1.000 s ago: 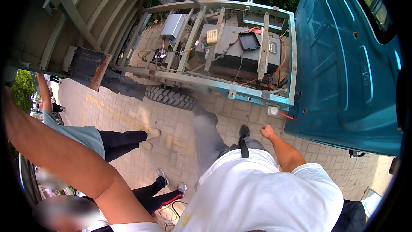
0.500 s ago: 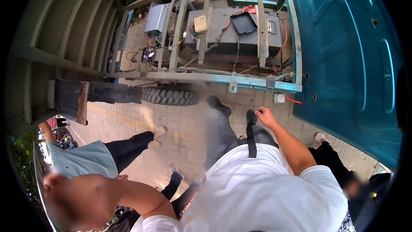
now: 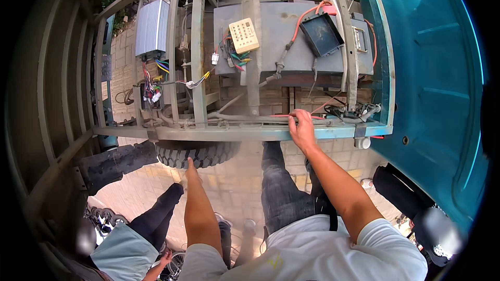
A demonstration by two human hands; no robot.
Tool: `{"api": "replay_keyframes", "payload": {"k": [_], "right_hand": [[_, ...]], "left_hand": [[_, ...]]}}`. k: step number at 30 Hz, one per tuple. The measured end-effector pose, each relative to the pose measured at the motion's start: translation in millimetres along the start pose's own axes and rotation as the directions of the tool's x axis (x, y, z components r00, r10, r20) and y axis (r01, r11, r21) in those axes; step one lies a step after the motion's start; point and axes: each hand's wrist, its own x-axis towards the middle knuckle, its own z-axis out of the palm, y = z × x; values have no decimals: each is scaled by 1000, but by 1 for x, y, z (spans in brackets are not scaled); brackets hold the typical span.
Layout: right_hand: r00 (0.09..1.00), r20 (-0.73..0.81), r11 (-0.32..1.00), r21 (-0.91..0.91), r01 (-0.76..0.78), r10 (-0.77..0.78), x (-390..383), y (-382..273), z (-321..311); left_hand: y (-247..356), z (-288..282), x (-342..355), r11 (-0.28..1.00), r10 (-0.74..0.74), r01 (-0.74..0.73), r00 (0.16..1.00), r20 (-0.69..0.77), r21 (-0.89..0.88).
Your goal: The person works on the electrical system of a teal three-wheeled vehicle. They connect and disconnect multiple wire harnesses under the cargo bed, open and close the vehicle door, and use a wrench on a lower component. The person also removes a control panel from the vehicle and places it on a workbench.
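My right hand (image 3: 302, 129) is at the near rail (image 3: 234, 133) of a metal vehicle frame, its fingers loosely bent and a little apart over the rail, beside a thin red cable (image 3: 281, 116). I see nothing held in it; part of the fingers is hidden. My left hand (image 3: 191, 165) is lower, in front of a black treaded tyre (image 3: 213, 155), with its fingers mostly hidden by the angle. Inside the frame, a cream box with dark dots (image 3: 244, 35) and an open black tray (image 3: 322, 35) lie on a large grey case (image 3: 286, 15).
A finned silver box (image 3: 152, 27) with coloured wires (image 3: 151, 86) sits in the frame's left part. A teal panel (image 3: 432, 73) stands at the right, a ribbed panel (image 3: 52, 73) at the left. Another person in a light green shirt (image 3: 125, 250) is at lower left.
The view has moved closer to the frame. My right hand has gone from near my waist up to the rail. My left arm has swung from the lower left to in front of the tyre.
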Motion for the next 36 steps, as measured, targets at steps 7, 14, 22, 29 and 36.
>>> {"api": "replay_keyframes", "payload": {"k": [7, 14, 22, 29, 36], "right_hand": [[987, -77, 910, -382, -158, 138, 12, -26, 59], [989, -41, 862, -486, -145, 142, 16, -27, 67], [990, -54, 851, -506, -140, 130, 17, -28, 67], [990, -48, 848, -511, -141, 136, 17, -27, 67], [988, -44, 841, -521, -147, 145, 17, -28, 65]], "left_hand": [[69, -2, 55, 966, -81, 56, 993, -88, -254], [86, 7, 32, 966, -107, 66, 982, -154, -249], [86, 15, 19, 945, -137, 109, 988, -73, -309], [76, 20, 23, 971, -131, 62, 947, -293, -231], [102, 36, -29, 960, -215, 162, 950, -226, -230]]}}
